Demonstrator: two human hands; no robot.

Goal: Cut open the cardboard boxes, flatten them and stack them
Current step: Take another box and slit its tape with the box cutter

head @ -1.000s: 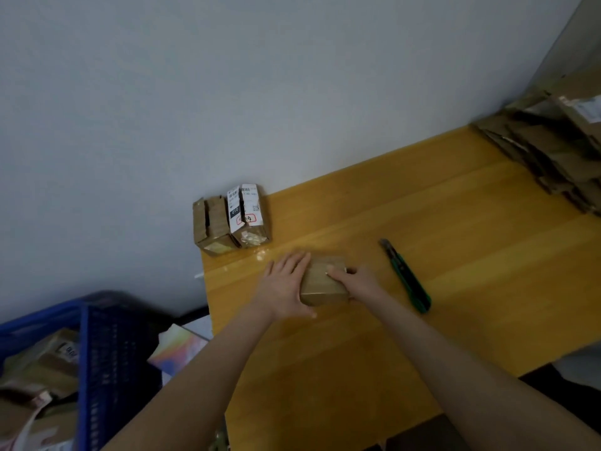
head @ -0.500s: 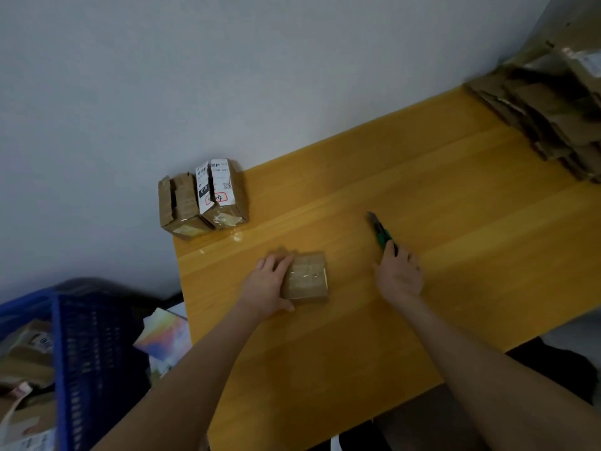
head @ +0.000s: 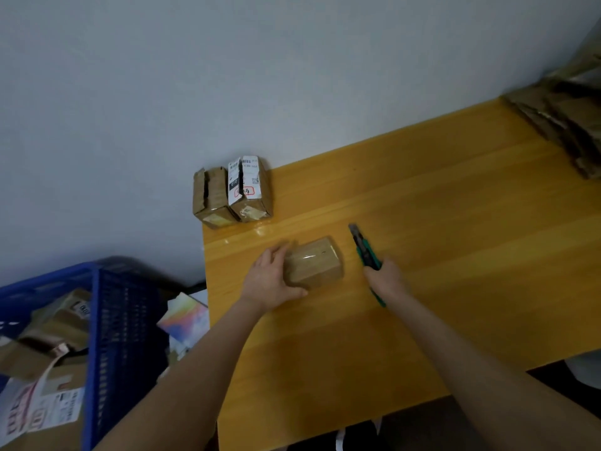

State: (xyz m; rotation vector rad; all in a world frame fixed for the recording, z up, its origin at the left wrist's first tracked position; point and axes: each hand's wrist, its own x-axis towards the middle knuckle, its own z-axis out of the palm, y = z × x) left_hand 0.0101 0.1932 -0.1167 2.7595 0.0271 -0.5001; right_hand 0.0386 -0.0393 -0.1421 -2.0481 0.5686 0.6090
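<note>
Two bare forearms reach in from the near edge of the yellow wooden worktop. Down off its left edge sits a blue crate, loaded with crumpled parcels bearing printed labels. A colourful printed item is wedged between the crate and the worktop.

Up to the hands now, in the left half of the worktop. The left hand grips the small cardboard box by its left end, with the thumb along the near side and the fingers wrapped over the far side. The box is brown, glossy with clear tape, and rests on the worktop a little in from the left edge.

Just to the right of it, the right hand has its fingers curled round the green handle of the utility knife. The dark blade end points away toward the far edge, and the tail of the handle pokes out on the near side of the hand. I cannot tell whether the knife is lifted or lying flat. Knife and box are close but apart.

Further back, at the far left corner, two boxes stand side by side and touching: a plain brown box with its top split open, and on its right a labelled box with white shipping stickers. Over at the far right corner a stack of flattened cardboard is piled up. Behind everything is a pale grey wall.
</note>
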